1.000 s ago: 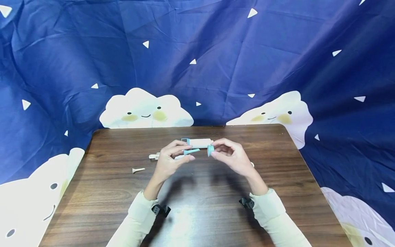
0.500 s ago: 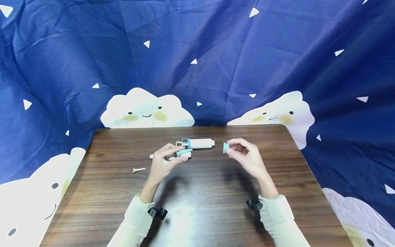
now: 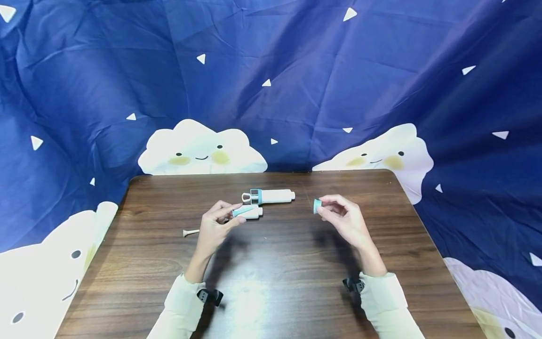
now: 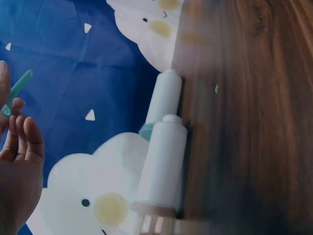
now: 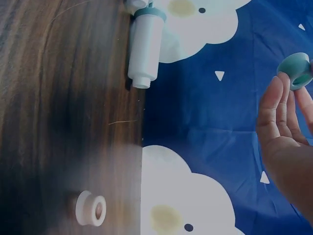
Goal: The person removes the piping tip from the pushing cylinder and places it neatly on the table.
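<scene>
My left hand [image 3: 213, 228] pinches a teal, thin tapered piece with a flared end [image 4: 20, 87] between thumb and fingers. In the head view that piece overlaps a white-barrelled toy syringe [image 3: 254, 214]; its handle end is hidden by the hand. At the right, my right hand [image 3: 347, 221] holds a teal flared ring [image 3: 317, 206] by its edge, and the right wrist view shows a hole through the ring [image 5: 295, 69]. Behind the left hand lies another toy syringe [image 3: 277, 196], with a teal collar and a white loop handle.
A pale tapered piece [image 3: 191, 232] lies left of my left hand. In the right wrist view a pale flared ring [image 5: 91, 209] rests on the wooden table [image 3: 288, 273]. A blue cloth with clouds [image 3: 271, 94] hangs beyond the table's far edge.
My hands have drawn apart, each keeping its teal piece: the left moves left and nearer, the right moves right. The syringe with the teal collar is now fully uncovered.
</scene>
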The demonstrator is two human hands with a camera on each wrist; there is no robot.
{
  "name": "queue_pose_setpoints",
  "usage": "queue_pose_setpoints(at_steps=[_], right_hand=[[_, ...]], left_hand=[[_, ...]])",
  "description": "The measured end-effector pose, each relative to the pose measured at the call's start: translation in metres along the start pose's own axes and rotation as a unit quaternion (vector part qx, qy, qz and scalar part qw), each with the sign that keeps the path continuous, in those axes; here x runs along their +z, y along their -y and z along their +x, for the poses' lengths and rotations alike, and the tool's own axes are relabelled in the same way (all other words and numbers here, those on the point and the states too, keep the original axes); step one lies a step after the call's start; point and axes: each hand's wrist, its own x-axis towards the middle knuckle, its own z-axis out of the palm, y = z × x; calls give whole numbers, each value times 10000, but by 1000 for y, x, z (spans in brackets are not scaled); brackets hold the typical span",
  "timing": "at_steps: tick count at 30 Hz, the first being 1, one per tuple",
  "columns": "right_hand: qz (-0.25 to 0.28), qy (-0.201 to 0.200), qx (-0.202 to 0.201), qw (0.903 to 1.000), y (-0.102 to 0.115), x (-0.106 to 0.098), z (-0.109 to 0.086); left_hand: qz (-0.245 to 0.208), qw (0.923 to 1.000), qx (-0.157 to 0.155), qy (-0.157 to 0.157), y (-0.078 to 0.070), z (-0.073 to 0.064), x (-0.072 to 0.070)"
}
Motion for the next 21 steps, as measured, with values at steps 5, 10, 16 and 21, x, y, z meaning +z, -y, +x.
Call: queue_pose_setpoints(at_steps=[5, 10, 16, 21], right_hand=[[-323, -119, 236, 9991, 6, 1, -5], [-374, -145, 398, 9984, -1, 0, -7], [-609, -206, 520, 9966, -6, -1, -9], [-904, -205, 368, 9950, -15, -1, -10]], left_hand=[[130, 9991, -375, 153, 9, -5, -2], [188, 9973, -712, -72, 22, -11, -4], [429, 9954, -824, -215, 35, -16, -6], [792, 9918, -973, -245, 45, -20, -7]])
